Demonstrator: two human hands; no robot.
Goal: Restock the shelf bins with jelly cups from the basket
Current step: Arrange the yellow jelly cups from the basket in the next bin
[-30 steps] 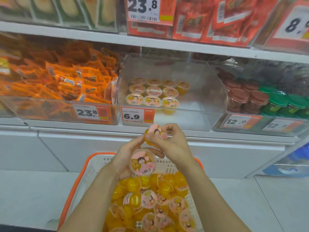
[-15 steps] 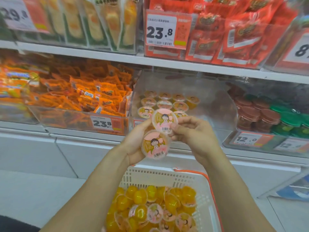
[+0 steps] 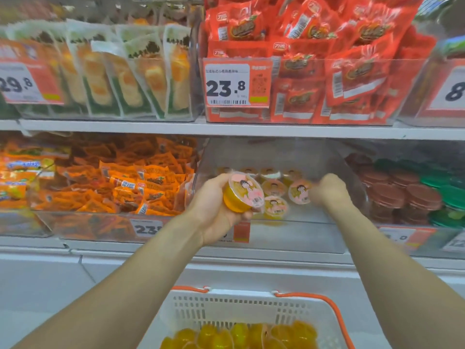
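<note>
Flanking white shelving (image 3: 226,131), left hand (image 3: 214,212) grips jelly cup (image 3: 242,193); right hand (image 3: 327,190) pinches another cup (image 3: 299,192) inside clear bin (image 3: 289,230).

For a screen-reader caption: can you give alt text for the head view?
The left hand holds a jelly cup before a clear shelf bin while the right hand sets another cup inside. A white basket of cups sits below.

The left hand (image 3: 214,210) is gripping a yellow jelly cup (image 3: 242,192) before the clear bin (image 3: 297,230), while the right hand (image 3: 328,188) is reaching inside, pinching another cup (image 3: 299,192) beside stocked cups (image 3: 274,187), above the white basket (image 3: 226,307).
</note>
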